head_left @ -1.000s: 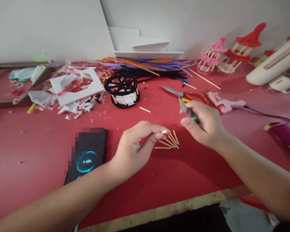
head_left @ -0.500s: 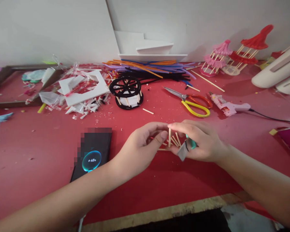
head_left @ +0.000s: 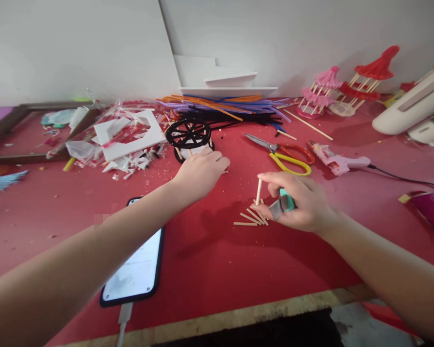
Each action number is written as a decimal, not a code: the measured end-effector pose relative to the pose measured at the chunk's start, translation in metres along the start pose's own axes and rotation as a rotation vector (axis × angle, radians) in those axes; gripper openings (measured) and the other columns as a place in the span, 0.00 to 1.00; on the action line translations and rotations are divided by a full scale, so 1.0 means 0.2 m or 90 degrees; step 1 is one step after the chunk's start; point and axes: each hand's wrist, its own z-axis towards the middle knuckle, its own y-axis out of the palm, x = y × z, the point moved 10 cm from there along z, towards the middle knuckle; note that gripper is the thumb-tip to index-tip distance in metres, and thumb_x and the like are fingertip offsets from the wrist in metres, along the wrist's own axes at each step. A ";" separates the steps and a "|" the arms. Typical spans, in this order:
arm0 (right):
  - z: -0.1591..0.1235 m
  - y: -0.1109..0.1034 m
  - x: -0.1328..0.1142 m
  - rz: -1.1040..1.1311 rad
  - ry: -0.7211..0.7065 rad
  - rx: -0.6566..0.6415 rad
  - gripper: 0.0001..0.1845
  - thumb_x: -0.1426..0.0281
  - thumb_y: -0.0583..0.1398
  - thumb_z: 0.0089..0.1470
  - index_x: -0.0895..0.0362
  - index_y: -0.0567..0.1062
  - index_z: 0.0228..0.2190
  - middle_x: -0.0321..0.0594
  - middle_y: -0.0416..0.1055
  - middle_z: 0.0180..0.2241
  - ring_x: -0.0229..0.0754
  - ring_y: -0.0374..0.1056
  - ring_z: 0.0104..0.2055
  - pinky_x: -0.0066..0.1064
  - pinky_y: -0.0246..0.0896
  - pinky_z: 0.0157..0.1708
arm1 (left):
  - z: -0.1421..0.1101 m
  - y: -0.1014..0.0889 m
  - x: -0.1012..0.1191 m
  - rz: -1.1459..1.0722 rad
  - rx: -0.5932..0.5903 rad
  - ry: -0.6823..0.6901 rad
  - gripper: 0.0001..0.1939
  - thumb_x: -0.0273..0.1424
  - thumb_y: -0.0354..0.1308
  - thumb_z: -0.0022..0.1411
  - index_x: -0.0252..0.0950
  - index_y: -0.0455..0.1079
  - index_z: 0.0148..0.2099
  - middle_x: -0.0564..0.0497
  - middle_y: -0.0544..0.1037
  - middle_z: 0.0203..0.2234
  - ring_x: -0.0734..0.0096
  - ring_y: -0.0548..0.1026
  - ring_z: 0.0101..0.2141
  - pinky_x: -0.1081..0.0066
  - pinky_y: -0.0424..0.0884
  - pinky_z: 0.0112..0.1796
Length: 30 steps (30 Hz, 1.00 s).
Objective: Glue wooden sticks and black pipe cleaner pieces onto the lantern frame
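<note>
Scissors (head_left: 274,147), one handle yellow and the other red, lie with handles spread on the red bench (head_left: 210,270). In front of the scissors, toward the bench's near edge, is the right hand (head_left: 304,202); its grip pinches a short wooden stick (head_left: 259,192) end to end, forefinger at the top and thumb at the bottom, the stick slightly off upright. The same hand also carries a cutter (head_left: 287,200) with a turquoise handle and a grey blade. Below the pinched stick, likewise in front of the scissors, several loose sticks (head_left: 245,223) are fanned out. To the left of the scissors, the left hand (head_left: 200,176) is at the near side of a black round frame (head_left: 188,134) with a spoked top on pale posts; whether its grip is spread or pressed together cannot be told. Behind the scissors lie a small stick (head_left: 287,135), a long stick (head_left: 308,124) and, farther to the left, a bundle of pipe cleaners (head_left: 220,103). To the right of the scissors lies a pink glue gun (head_left: 342,161). Well to the left of the scissors are white foam scraps (head_left: 130,150); left and in front of the scissors lies a phone (head_left: 141,270), screen lit.
</note>
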 end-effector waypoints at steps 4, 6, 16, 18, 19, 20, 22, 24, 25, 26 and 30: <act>0.00 0.00 0.01 0.004 0.008 -0.001 0.27 0.67 0.67 0.54 0.56 0.67 0.53 0.32 0.73 0.29 0.36 0.68 0.27 0.28 0.69 0.31 | -0.03 -0.03 0.01 -0.158 0.024 -0.051 0.12 0.21 0.49 0.66 0.31 0.74 0.44 0.42 0.78 0.38 0.62 0.77 0.39 0.62 0.73 0.43; 0.00 0.00 0.01 0.005 0.020 -0.004 0.26 0.68 0.67 0.54 0.55 0.68 0.53 0.31 0.71 0.27 0.36 0.69 0.26 0.28 0.69 0.31 | -0.07 -0.03 0.03 -0.382 0.025 -0.085 0.10 0.24 0.51 0.67 0.33 0.74 0.43 0.48 0.77 0.32 0.68 0.76 0.33 0.67 0.73 0.39; 0.01 0.01 -0.07 0.066 -0.021 -0.017 0.31 0.67 0.66 0.57 0.54 0.64 0.59 0.38 0.78 0.35 0.38 0.73 0.29 0.30 0.74 0.33 | -0.24 0.00 0.20 -1.086 0.044 -0.141 0.09 0.32 0.67 0.61 0.32 0.73 0.39 0.53 0.77 0.29 0.77 0.75 0.30 0.75 0.74 0.36; 0.01 0.01 -0.08 0.076 -0.026 -0.015 0.32 0.67 0.67 0.56 0.54 0.64 0.59 0.40 0.79 0.38 0.38 0.74 0.30 0.31 0.75 0.34 | -0.24 0.02 0.20 -1.117 0.056 -0.147 0.11 0.34 0.69 0.58 0.32 0.74 0.38 0.53 0.78 0.28 0.77 0.76 0.29 0.75 0.75 0.34; 0.01 0.02 -0.08 0.080 -0.031 -0.019 0.33 0.67 0.67 0.56 0.55 0.63 0.59 0.41 0.80 0.39 0.39 0.75 0.31 0.31 0.75 0.35 | -0.24 0.03 0.20 -1.133 0.052 -0.149 0.12 0.35 0.70 0.57 0.32 0.73 0.37 0.53 0.78 0.27 0.76 0.76 0.28 0.75 0.76 0.34; 0.01 0.02 -0.09 0.081 -0.036 -0.024 0.33 0.67 0.67 0.56 0.55 0.63 0.60 0.42 0.80 0.40 0.40 0.76 0.32 0.32 0.76 0.35 | -0.24 0.04 0.21 -1.146 0.042 -0.150 0.13 0.36 0.71 0.56 0.33 0.73 0.37 0.53 0.78 0.26 0.76 0.77 0.27 0.74 0.76 0.33; 0.01 0.03 -0.09 0.069 -0.044 -0.031 0.33 0.66 0.67 0.56 0.54 0.63 0.60 0.44 0.80 0.42 0.42 0.77 0.34 0.34 0.76 0.37 | -0.24 0.06 0.22 -1.162 0.016 -0.146 0.15 0.37 0.71 0.55 0.33 0.73 0.36 0.53 0.79 0.25 0.75 0.77 0.26 0.73 0.77 0.32; 0.01 0.03 -0.10 0.052 -0.050 -0.032 0.33 0.66 0.66 0.56 0.54 0.63 0.60 0.45 0.81 0.43 0.44 0.78 0.35 0.36 0.77 0.38 | -0.24 0.07 0.23 -1.166 0.009 -0.139 0.15 0.37 0.72 0.55 0.33 0.74 0.37 0.53 0.80 0.25 0.75 0.78 0.27 0.73 0.77 0.32; 0.01 0.03 -0.11 0.047 -0.051 -0.033 0.33 0.66 0.66 0.56 0.54 0.63 0.60 0.46 0.81 0.43 0.44 0.78 0.35 0.36 0.77 0.37 | -0.24 0.07 0.23 -1.168 0.012 -0.137 0.15 0.36 0.72 0.54 0.33 0.74 0.37 0.53 0.80 0.26 0.75 0.78 0.27 0.73 0.78 0.33; 0.02 0.03 -0.11 0.045 -0.051 -0.035 0.32 0.66 0.66 0.57 0.55 0.63 0.59 0.46 0.81 0.42 0.44 0.78 0.35 0.36 0.77 0.37 | -0.24 0.07 0.23 -1.169 0.015 -0.135 0.14 0.36 0.72 0.54 0.33 0.74 0.37 0.52 0.80 0.26 0.74 0.79 0.27 0.73 0.78 0.33; 0.03 0.03 -0.11 0.063 -0.048 -0.050 0.28 0.65 0.65 0.57 0.56 0.65 0.56 0.44 0.81 0.37 0.42 0.77 0.32 0.33 0.74 0.33 | -0.25 0.09 0.22 -1.171 0.015 -0.144 0.12 0.33 0.72 0.54 0.33 0.74 0.36 0.53 0.81 0.27 0.74 0.80 0.28 0.73 0.78 0.35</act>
